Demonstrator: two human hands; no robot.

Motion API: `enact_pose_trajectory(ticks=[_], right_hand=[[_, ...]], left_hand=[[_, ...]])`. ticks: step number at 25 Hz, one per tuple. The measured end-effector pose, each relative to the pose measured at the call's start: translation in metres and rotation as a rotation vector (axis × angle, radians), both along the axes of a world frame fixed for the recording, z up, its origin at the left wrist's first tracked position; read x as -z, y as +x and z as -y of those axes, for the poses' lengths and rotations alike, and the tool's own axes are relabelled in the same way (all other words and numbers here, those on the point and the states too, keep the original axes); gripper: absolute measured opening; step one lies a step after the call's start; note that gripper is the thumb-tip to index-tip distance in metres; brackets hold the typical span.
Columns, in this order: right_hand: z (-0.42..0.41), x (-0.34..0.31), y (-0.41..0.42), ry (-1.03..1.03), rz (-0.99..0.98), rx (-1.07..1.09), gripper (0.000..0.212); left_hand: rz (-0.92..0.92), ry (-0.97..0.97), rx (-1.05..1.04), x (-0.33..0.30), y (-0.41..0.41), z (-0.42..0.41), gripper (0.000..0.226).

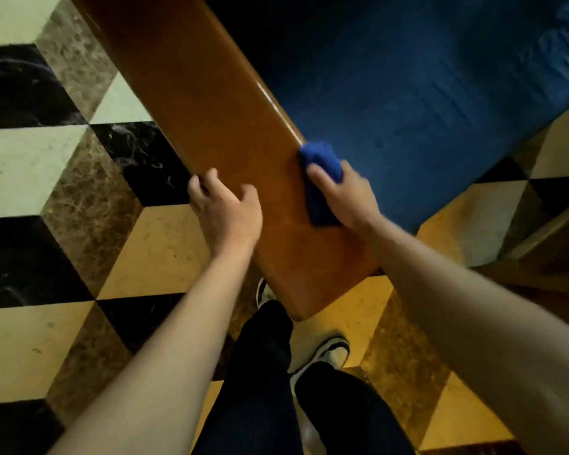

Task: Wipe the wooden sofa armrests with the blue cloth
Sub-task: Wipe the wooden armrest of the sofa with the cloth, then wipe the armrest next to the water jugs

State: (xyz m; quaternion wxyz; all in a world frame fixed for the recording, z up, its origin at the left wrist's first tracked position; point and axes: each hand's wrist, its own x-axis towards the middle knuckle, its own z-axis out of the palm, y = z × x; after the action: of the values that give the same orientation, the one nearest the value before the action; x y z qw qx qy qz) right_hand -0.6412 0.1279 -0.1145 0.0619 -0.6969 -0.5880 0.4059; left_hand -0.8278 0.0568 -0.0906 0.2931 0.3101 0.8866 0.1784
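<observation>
Blue cloth under curled right fingers

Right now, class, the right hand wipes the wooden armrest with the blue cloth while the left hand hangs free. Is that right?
Not quite. The head view shows the left hand gripping the wooden armrest at its floor-side edge, not hanging free. The rest stands: the right hand holds the blue cloth on the armrest.

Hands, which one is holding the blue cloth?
The right hand holds the blue cloth against the wooden armrest; the left hand just grips its other edge, bare.
</observation>
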Motion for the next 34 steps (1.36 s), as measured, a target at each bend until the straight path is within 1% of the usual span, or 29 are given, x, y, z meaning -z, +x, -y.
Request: enact_pose_trajectory(ticks=[1, 3, 4, 6, 7, 9, 10, 12, 15, 17, 20, 24, 27, 29, 31, 34], right_hand=[[0.028, -0.004, 0.019, -0.022, 0.005, 0.005, 0.063], [0.074, -0.007, 0.052, -0.075, 0.014, 0.054, 0.065], [0.09, -0.008, 0.063, -0.102, -0.002, 0.107, 0.068], [0.113, -0.012, 0.076, -0.199, -0.096, 0.267, 0.073], [0.123, -0.014, 0.082, -0.245, -0.147, 0.351, 0.07], [0.14, -0.017, 0.088, -0.272, -0.202, 0.444, 0.053], [0.145, -0.025, 0.098, -0.256, -0.233, 0.466, 0.042], [0.148, -0.051, 0.129, -0.199, -0.347, 0.536, 0.028], [0.142, -0.093, 0.196, -0.082, -0.485, 0.624, 0.025], [0.134, -0.117, 0.246, -0.023, -0.553, 0.677, 0.023], [0.105, -0.152, 0.327, 0.12, -0.649, 0.783, 0.009], [0.031, -0.182, 0.421, 0.241, -0.693, 0.878, 0.013], [-0.036, -0.189, 0.482, 0.248, -0.619, 0.88, 0.013], [-0.085, -0.189, 0.523, 0.268, -0.549, 0.872, 0.01], [-0.138, -0.19, 0.565, 0.285, -0.481, 0.856, 0.008], [-0.201, -0.199, 0.61, 0.273, -0.414, 0.769, 0.009]], left_hand=[[-0.011, -0.041, 0.045, -0.002, 0.017, 0.014, 0.069], [0.034, -0.124, 0.042, -0.013, 0.056, 0.042, 0.077], [0.066, -0.18, 0.032, -0.02, 0.075, 0.057, 0.08], [0.107, -0.308, 0.021, -0.034, 0.113, 0.086, 0.086], [0.118, -0.357, 0.015, -0.039, 0.13, 0.098, 0.088], [0.13, -0.426, -0.03, -0.047, 0.154, 0.112, 0.083], [0.126, -0.426, -0.051, -0.055, 0.17, 0.113, 0.077], [0.149, -0.348, -0.031, -0.071, 0.201, 0.104, 0.061], [0.237, -0.226, 0.079, -0.098, 0.258, 0.079, 0.038], [0.323, -0.17, 0.117, -0.111, 0.299, 0.056, 0.032], [0.624, -0.11, 0.154, -0.139, 0.378, 0.005, 0.034], [0.897, -0.079, 0.299, -0.169, 0.487, -0.088, 0.034], [1.11, -0.111, 0.325, -0.175, 0.554, -0.159, 0.039], [1.18, -0.159, 0.362, -0.173, 0.596, -0.214, 0.039], [1.177, -0.177, 0.406, -0.174, 0.635, -0.274, 0.034], [1.154, -0.198, 0.385, -0.182, 0.68, -0.343, 0.023]])
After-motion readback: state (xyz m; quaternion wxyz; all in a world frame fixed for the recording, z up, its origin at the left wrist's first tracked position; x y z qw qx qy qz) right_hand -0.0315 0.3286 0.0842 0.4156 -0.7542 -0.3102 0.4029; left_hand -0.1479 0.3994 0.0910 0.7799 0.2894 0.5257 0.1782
